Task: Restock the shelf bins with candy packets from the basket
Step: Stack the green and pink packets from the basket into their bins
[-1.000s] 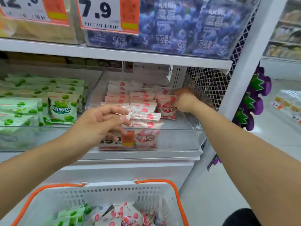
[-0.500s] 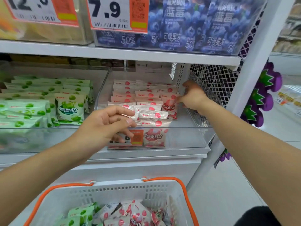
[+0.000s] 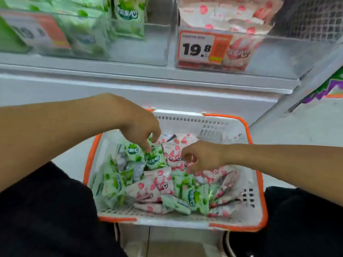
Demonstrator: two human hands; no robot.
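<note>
Candy packets (image 3: 163, 184): mixed green & pink, loose heap inside white basket (image 3: 256, 184) w/ orange rim, basket on floor betw. person's knees, in front of shelf unit. Left hand (image 3: 141, 127): over basket's far-left part, fingers pointing down, tips pinching top edge of a green packet (image 3: 155, 159) lying in the heap. Right hand (image 3: 200, 156): over basket centre, fingers curled in, touching a pink packet (image 3: 172, 158) just beside the green one; whether it actually grips the packet, cannot tell (blur). Shelf bins above, clear plastic: left bin (image 3: 157, 43) w/ green packets standing upright, price label blurred; right bin (image 3: 278, 52) w/ pink packets, orange-and-white price tag (image 3: 204, 47) on front reading 19.8. Mesh panel (image 3: 315, 17) at right end of shelf. Black trouser legs (image 3: 46, 210) either side of basket.
</note>
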